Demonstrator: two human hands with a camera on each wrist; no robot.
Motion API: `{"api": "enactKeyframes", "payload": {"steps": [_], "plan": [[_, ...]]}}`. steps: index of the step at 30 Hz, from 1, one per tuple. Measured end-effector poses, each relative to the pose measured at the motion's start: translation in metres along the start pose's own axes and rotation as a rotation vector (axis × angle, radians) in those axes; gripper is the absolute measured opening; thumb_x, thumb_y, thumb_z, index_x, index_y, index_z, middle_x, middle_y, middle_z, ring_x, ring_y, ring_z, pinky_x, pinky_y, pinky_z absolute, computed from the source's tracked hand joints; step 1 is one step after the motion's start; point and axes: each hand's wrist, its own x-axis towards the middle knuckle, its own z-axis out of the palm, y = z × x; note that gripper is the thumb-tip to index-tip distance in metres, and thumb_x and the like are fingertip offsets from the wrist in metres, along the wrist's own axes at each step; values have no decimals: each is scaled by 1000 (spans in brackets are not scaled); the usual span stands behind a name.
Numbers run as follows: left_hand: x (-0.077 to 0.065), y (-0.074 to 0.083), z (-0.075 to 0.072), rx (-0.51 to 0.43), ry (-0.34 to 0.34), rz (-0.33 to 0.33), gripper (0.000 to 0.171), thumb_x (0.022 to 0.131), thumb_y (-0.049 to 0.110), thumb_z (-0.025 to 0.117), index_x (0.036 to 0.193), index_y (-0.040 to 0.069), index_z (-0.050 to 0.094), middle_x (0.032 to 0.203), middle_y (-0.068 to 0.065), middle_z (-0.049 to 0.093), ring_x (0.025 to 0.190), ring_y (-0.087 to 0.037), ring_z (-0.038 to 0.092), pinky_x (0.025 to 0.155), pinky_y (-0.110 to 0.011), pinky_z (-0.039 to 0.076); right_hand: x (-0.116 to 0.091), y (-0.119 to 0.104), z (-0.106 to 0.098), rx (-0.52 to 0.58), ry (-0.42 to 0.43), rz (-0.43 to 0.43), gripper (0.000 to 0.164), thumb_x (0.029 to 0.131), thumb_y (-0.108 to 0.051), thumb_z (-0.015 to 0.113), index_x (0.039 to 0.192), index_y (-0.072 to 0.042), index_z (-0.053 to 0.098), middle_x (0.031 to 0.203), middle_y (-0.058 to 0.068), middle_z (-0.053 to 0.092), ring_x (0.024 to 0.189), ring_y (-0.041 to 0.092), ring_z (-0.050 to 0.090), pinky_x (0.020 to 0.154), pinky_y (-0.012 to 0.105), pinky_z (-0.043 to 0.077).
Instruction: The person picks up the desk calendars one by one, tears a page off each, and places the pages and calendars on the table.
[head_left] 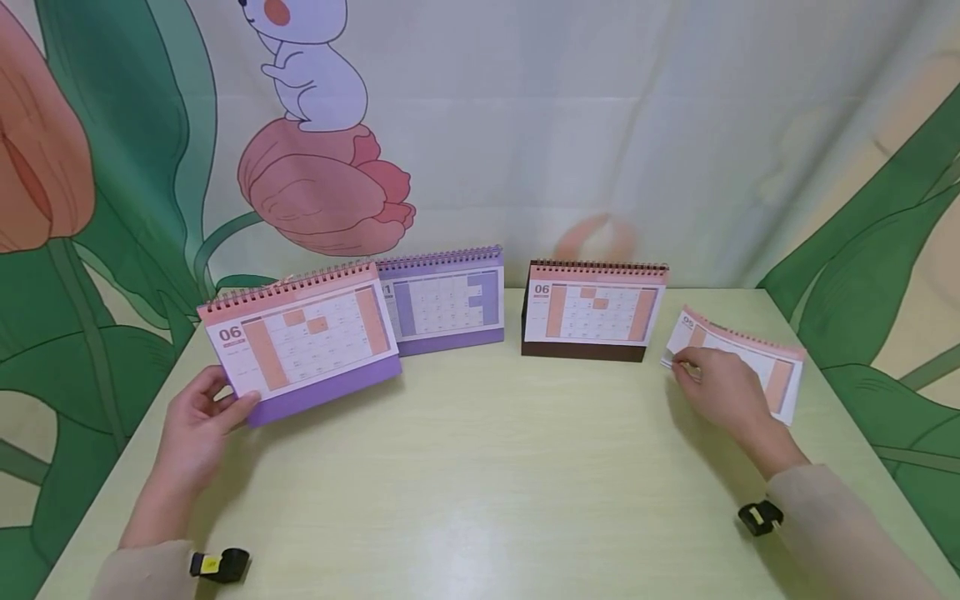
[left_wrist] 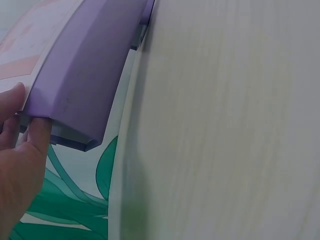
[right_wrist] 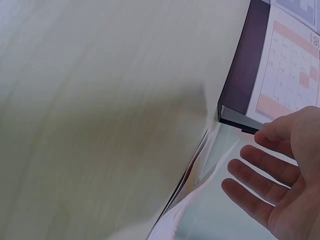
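My left hand (head_left: 193,425) grips the lower left corner of a desk calendar (head_left: 322,342) with a purple base and a pink-topped page marked 06. The thumb lies on the front of the page, and in the left wrist view fingers reach under the purple base (left_wrist: 75,75), which tilts above the table. Over at the right, a calendar marked 05 (head_left: 782,387) lies low on the table, its pages (right_wrist: 185,207) partly fanned. Above its left part hovers my right hand (head_left: 723,387); in the right wrist view its fingers are loosely spread, with nothing between them.
A purple calendar (head_left: 450,304) stands behind the left-hand one, partly covered by it. Right of centre stands a dark brown calendar (head_left: 596,312) marked 06. The pale table (head_left: 480,467) ends at a printed curtain (head_left: 525,150) with flowers and leaves.
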Motion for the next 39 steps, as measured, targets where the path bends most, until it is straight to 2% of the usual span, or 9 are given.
{"api": "enactKeyframes", "payload": {"steps": [5,12,16,21,25,27,29,32,39], "plan": [[-2,-3,-12,-46,15,-23,52,91,10,68,140,13,51,118,15,62,97,4,64,76,-10,54,0,-3,1,-2,12,-24,23,96,-17,60,111,-4,71,107,18,73,90,36,70,72,51,55],[0,-8,-22,-192,41,29,49,89,-1,67,135,12,54,116,13,64,93,2,68,76,-12,55,0,-7,1,-6,0,-15,23,96,-18,60,109,-4,71,107,18,73,86,33,70,69,48,55],[1,-10,-26,-190,35,25,50,90,-2,65,137,12,52,117,12,62,93,1,66,76,-12,55,0,-9,1,-1,-8,-13,22,96,-18,60,108,-3,72,107,18,73,89,34,70,73,50,55],[8,-9,-29,-40,39,-2,53,93,3,64,142,14,47,118,15,57,96,3,63,78,-8,52,0,-11,2,5,-5,-24,21,96,-17,60,106,-4,72,104,18,74,85,32,70,71,48,55],[13,-7,-27,270,50,-17,49,95,15,64,141,10,47,120,9,55,97,5,56,77,-5,50,1,-10,4,10,-4,-29,22,96,-18,60,106,-4,73,102,17,75,82,28,70,69,46,56],[15,-5,-25,438,56,-12,50,96,21,63,141,6,47,123,0,56,98,0,54,75,-4,48,1,-9,5,10,-5,-30,22,96,-19,60,106,-4,73,102,16,75,82,27,70,70,46,56],[16,-3,-22,555,63,-11,52,97,25,63,141,4,47,126,-10,57,100,-8,52,73,-5,46,0,-9,5,14,-6,-30,22,96,-19,60,106,-4,73,102,16,75,83,28,70,70,47,56],[18,-1,-19,626,74,-22,50,97,27,63,140,4,49,125,-17,59,102,-19,54,70,-6,44,-1,-9,4,21,-5,-32,21,96,-17,60,107,-4,73,103,16,75,86,30,70,72,48,56],[24,-5,-17,628,67,-73,48,96,23,64,137,2,52,119,-22,60,96,-27,59,63,-9,47,-2,-8,3,39,-2,-36,21,95,-15,61,107,-3,73,103,16,75,90,33,71,74,49,56]]}}
